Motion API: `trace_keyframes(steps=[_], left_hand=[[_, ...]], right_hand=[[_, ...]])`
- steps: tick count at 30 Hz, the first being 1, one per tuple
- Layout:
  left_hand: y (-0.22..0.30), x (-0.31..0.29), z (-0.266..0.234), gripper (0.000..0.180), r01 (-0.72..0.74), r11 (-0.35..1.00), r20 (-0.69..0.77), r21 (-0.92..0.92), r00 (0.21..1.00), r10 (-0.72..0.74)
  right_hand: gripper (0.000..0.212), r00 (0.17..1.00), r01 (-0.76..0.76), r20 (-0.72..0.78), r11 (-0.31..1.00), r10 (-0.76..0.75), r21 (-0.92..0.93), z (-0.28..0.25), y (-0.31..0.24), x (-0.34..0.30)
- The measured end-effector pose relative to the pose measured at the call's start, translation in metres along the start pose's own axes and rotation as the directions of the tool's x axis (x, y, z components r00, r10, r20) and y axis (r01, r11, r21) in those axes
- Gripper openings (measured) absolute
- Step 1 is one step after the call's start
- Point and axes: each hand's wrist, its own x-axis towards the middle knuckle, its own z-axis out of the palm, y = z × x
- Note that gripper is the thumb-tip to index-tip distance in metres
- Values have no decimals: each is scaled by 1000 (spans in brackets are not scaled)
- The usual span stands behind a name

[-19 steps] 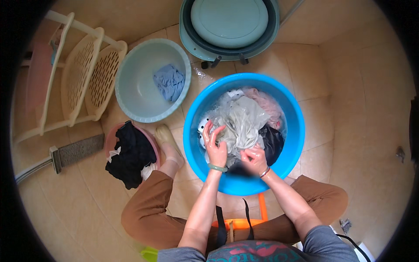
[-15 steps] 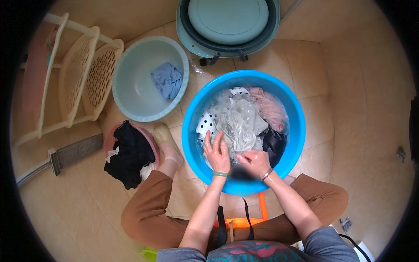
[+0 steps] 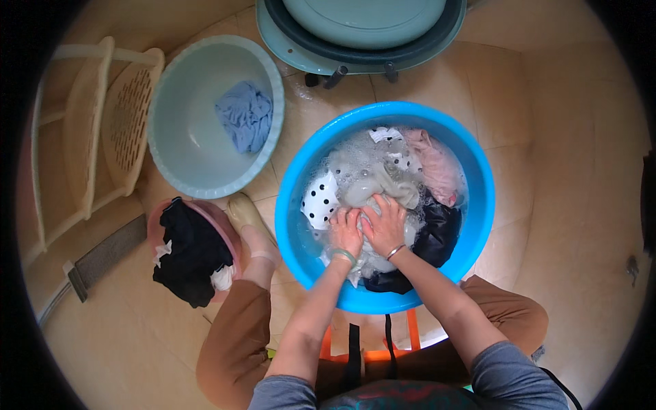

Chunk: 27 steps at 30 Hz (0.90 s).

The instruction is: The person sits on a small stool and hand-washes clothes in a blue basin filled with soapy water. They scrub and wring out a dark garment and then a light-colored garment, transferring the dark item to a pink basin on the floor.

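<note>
A blue basin (image 3: pixel 290 164) of sudsy water holds wet laundry. My left hand (image 3: pixel 346 233) and my right hand (image 3: pixel 386 224) press side by side into a light grey garment (image 3: pixel 403 194) in its middle, fingers bent into the wet fabric. The fingertips are partly sunk in it. Around this bundle lie a white cloth with black dots (image 3: pixel 319 200) on the left, a pink garment (image 3: pixel 436 167) at the far right, and a black, shiny garment (image 3: pixel 439 232) near my right wrist. Suds cover part of the water.
A pale green basin (image 3: pixel 181 137) with a blue cloth (image 3: pixel 246 117) stands at the far left. Nearer is a pink tub (image 3: pixel 236 239) heaped with black clothes (image 3: pixel 191 249). A folded tub (image 3: pixel 362 51) rests behind; a cream shelf rack (image 3: pixel 89 137) and squeegee (image 3: pixel 109 256) are leftward.
Both hands have moved forward and down onto the grey garment. It was bunched up before and is now pressed lower in the water. The view has shifted slightly.
</note>
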Motion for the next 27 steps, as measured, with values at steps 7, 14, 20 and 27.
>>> trace_keyframes(steps=[7,14,20,27], left_hand=[[-36,32,29,45,333,943,375,19,872,-316],[1,93,-6,46,-280,870,88,-406,935,342],[0,97,-49,19,-28,971,142,-239,988,63],[62,32,-110,12,-146,653,-150,-743,987,50]], right_hand=[[34,858,-80,513,992,18,99,29,34,55],[35,962,242,135,970,-237,-26,54,68,80],[25,861,-508,358,615,361,602,-19,35,91],[34,898,-293,169,265,407,919,-96,11,22]])
